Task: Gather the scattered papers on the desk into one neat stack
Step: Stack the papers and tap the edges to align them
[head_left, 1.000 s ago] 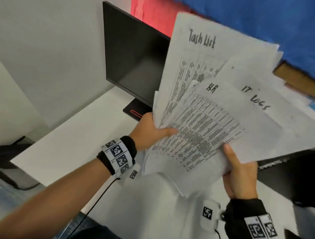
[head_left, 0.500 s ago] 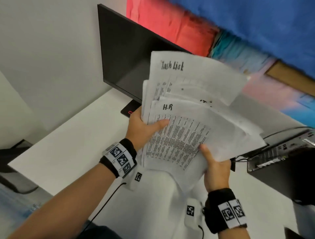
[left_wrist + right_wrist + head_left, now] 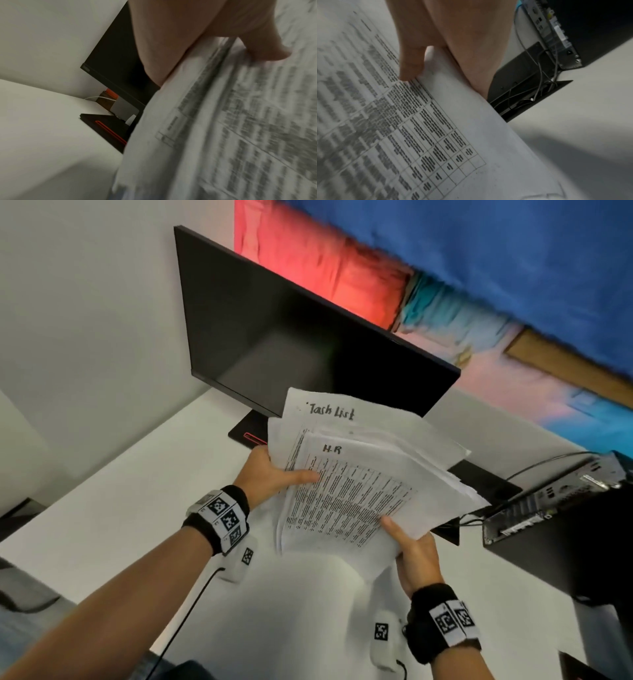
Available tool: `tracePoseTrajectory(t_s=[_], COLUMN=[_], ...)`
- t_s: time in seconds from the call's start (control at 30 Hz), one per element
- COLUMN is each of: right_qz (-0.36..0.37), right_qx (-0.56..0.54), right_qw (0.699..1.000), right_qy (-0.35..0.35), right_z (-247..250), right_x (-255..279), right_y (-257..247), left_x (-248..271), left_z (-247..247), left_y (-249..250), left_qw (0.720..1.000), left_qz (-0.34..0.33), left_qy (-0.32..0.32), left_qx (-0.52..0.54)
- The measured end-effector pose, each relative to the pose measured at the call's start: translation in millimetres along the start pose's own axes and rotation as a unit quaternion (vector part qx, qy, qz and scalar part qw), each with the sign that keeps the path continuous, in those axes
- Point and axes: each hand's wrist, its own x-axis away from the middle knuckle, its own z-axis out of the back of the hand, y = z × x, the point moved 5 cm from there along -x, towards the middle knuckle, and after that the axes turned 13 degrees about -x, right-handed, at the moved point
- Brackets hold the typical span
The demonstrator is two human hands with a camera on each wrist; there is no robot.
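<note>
I hold the papers (image 3: 359, 484) above the bench (image 3: 113, 508), before the monitor (image 3: 294, 347) — left hand (image 3: 270, 477) and right hand (image 3: 416, 556) both pinching edges. Sheets sit fanned — loosening either pinch could spill them.

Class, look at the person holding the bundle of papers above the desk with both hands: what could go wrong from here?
1. The papers are fanned, their edges uneven; loose sheets may slip out.
2. The left hand and right hand pinch only the edges, so squaring them could crease sheets.
3. The monitor stands close behind; the bundle might knock it.
</note>
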Motion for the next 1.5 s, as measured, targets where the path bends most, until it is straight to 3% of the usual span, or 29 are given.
tracePoseTrajectory(t_s=[0.1,0.23,0.37,0.47,0.53,0.6,0.67,0.73,0.83,0.93,1.03,1.1,1.17,1.23,1.33,1.43,1.5], right_qz=[-0.044,-0.061,-0.006,-0.050,-0.106,-0.146,-0.136,-0.109,-0.132,-0.183,-0.121,-0.083,-0.061,-0.055,-0.057,-0.089,-0.114], right_qx=[-0.023,0.039,0.018,0.018,-0.064,-0.172,-0.243,-0.287,-0.280,-0.208,-0.162,-0.117,-0.075,-0.060,-0.077,-0.073,-0.035], right_qw=[0.999,0.997,0.999,0.994,0.987,0.970,0.956,0.945,0.947,0.958,0.977,0.988,0.994,0.996,0.994,0.993,0.993], right_qy=[0.020,0.015,0.037,0.092,0.107,0.088,0.094,0.110,0.089,0.073,0.066,0.058,0.049,0.043,0.057,0.030,0.011], right_z=[15.0,8.2,17.4,39.6,35.0,19.8,11.7,12.3,6.9,-1.8,5.0,17.0,31.3,43.0,54.1,40.4,23.1], right_x=[-3.1,-6.6,-12.2,-5.5,1.2,5.0,6.9,10.0,19.2,25.6,16.1,12.6,11.2,13.0,15.1,14.3,13.4], right_y=[9.2,23.3,9.3,26.2,41.1,46.4,38.6,31.0,31.5,38.7,19.7,-3.2,-25.3,-43.6,-57.8,-49.1,-34.0], left_x=[-1.1,0.4,1.0,-0.4,-2.3,-0.2,6.4,11.0,11.8,14.8,16.2,14.1,14.6,14.7,13.1,14.0,12.0], left_z=[1.1,-22.3,-16.4,0.9,3.2,-8.6,-24.3,-29.5,-30.3,-32.3,-4.3,32.4,69.5,94.4,103.4,69.7,41.9], left_y=[-1.5,-0.6,11.9,11.2,3.7,-4.1,-10.6,-16.9,-30.5,-42.1,-44.4,-41.3,-36.1,-24.9,-9.0,3.2,-6.5], left_qw=[1.000,1.000,0.999,0.990,0.978,0.967,0.949,0.932,0.908,0.919,0.927,0.918,0.905,0.905,0.949,0.958,0.959], left_qz=[0.006,0.007,0.015,0.030,0.054,0.084,0.104,0.108,0.119,0.132,0.125,0.131,0.165,0.158,0.113,0.092,0.103], left_qy=[0.005,-0.023,0.026,0.082,0.091,0.049,-0.001,-0.010,-0.016,-0.035,-0.041,-0.056,-0.102,-0.169,-0.211,-0.263,-0.262], left_qx=[0.002,0.009,0.040,0.112,0.178,0.235,0.298,0.344,0.402,0.370,0.351,0.371,0.379,0.356,0.206,0.060,-0.023])
